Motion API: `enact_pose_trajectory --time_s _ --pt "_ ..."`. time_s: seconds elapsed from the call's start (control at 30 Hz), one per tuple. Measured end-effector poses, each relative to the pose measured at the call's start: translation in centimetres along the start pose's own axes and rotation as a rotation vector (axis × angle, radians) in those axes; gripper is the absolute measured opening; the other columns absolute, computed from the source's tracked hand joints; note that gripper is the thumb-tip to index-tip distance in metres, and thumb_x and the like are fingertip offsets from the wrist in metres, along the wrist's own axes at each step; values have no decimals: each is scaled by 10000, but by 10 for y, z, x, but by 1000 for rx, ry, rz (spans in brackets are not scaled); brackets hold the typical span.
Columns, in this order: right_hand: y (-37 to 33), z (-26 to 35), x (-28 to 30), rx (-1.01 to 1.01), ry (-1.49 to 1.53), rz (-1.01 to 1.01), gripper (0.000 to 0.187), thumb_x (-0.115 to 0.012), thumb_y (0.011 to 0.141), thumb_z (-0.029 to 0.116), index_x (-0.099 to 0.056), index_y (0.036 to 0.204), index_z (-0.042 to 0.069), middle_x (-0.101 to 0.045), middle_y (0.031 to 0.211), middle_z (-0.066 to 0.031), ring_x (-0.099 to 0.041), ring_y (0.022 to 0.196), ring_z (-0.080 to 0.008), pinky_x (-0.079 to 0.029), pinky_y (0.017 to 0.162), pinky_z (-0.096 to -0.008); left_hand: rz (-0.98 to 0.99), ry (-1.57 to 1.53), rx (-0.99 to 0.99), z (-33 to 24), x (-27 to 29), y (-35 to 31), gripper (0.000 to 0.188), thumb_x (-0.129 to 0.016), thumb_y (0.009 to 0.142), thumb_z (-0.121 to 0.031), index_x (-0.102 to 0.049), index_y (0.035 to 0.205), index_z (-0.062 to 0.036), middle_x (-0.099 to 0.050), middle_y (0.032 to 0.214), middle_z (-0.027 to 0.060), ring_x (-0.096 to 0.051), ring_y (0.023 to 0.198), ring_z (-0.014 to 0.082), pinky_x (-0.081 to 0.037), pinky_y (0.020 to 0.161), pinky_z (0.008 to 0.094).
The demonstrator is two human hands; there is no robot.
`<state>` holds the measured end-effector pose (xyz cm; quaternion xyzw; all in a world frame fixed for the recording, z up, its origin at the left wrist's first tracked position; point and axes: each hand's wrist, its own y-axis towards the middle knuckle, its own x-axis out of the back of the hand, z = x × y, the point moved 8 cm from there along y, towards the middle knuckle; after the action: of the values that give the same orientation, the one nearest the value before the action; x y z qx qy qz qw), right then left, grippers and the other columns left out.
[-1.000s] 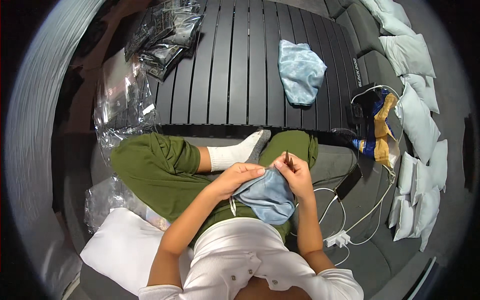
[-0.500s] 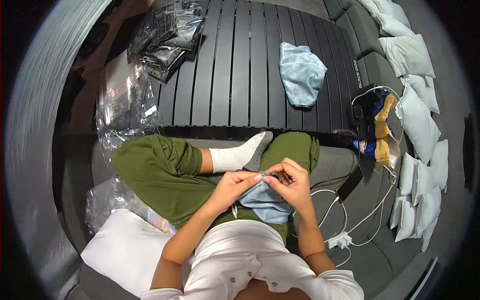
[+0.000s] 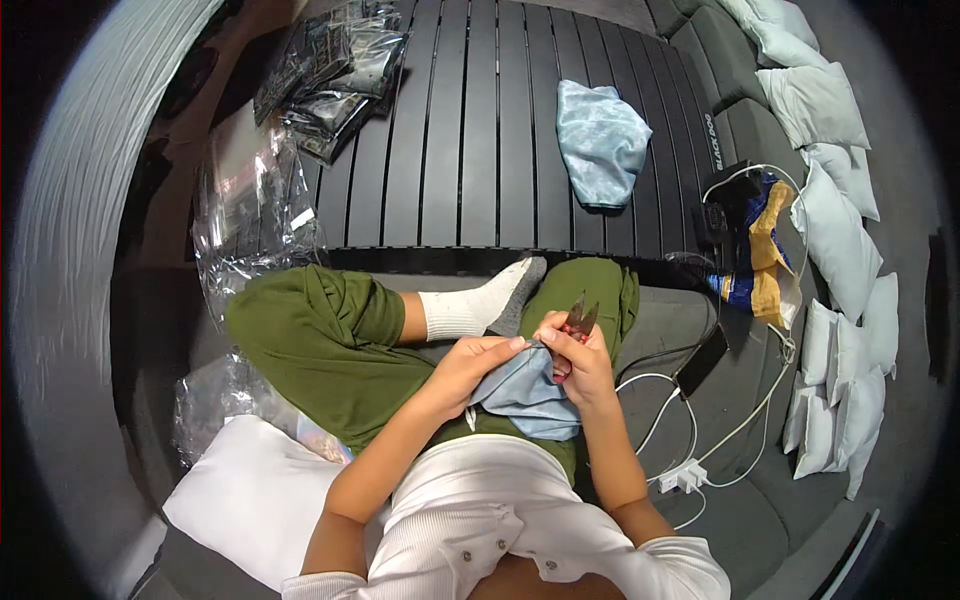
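Over my lap I hold a light blue cloth piece [image 3: 520, 400], which hangs bunched below my fingers. My left hand [image 3: 468, 368] pinches its upper edge between thumb and forefinger. Right beside it, my right hand [image 3: 586, 372] grips a small pair of thread snips [image 3: 580, 320] with red handles, dark blades pointing up and away from me. The right thumb also presses at the cloth's edge. Beyond, on the black slatted table [image 3: 480, 150], lies another shiny light blue cloth piece [image 3: 603, 145].
Dark items in clear plastic [image 3: 335, 80] and loose clear bags [image 3: 255, 200] are at the table's left. A white pillow [image 3: 255, 490] sits at my left hip. On the right are a power strip [image 3: 683, 477] with white cables, a blue-and-yellow packet [image 3: 770, 260] and pale cushions [image 3: 838, 240].
My right hand has turned, and the snips' blades and red handles now show above its fingers. The cloth stays between both hands, nearly in the same place.
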<state>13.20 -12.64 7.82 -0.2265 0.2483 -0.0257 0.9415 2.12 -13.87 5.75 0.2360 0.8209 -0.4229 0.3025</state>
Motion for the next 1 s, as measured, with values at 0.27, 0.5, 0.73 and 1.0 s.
enact_pose_trajectory --time_s 0.27,0.5,0.73,1.0 --pt "1 0 -5 15 6 7 90 -608 789 105 -586 805 20 -475 564 46 -340 420 -9 -235 374 -166 50 -99 -8 -1 -4 -1 129 -584 822 -146 -564 891 -39 -572 875 -6 -513 763 46 -424 685 195" --pt "-6 15 -16 109 -162 -3 99 -608 801 113 -588 796 17 -474 607 51 -357 494 -9 -266 441 -170 54 129 -211 -30 -9 -3 211 -609 784 -89 -439 657 -82 -540 811 -4 -390 633 25 -320 570 171" --pt "-4 22 -22 152 -281 71 109 -582 818 99 -578 776 -2 -499 704 21 -412 610 -44 -323 550 -179 113 101 -27 -30 -19 -7 96 -637 755 -60 -542 742 -53 -522 706 -38 -450 619 31 -361 579 167" --pt "-9 29 -30 223 -341 135 118 -548 840 95 -559 767 4 -506 722 -3 -440 620 -60 -349 566 -187 92 396 -422 -42 -11 -12 108 -645 750 -42 -609 847 -10 -577 888 44 -539 745 93 -415 693 189"
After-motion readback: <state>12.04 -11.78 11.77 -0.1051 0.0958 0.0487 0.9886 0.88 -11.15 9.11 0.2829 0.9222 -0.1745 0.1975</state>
